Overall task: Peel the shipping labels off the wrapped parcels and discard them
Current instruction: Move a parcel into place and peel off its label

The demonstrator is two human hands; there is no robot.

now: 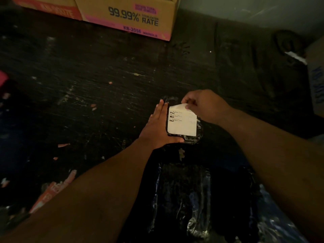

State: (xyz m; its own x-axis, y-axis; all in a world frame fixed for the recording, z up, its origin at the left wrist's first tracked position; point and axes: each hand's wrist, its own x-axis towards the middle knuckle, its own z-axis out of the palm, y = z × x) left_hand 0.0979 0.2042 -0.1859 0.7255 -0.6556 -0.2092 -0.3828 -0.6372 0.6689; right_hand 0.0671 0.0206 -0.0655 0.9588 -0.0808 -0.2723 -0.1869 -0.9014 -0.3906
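A small parcel (199, 133) wrapped in shiny black plastic is held above the dark floor. A white shipping label (182, 123) covers most of its top face. My left hand (157, 127) cups the parcel from the left and underneath, fingers flat along its edge. My right hand (201, 106) pinches the label's far right corner, which is lifted and curled up off the wrap. The rest of the label still lies flat on the parcel.
Several more black-wrapped parcels (184, 199) lie below my arms. A cardboard box printed "99.99% RATE" (129, 16) stands at the back, another box (315, 81) at the right edge. Torn paper scraps (52, 192) litter the dark floor (78, 85).
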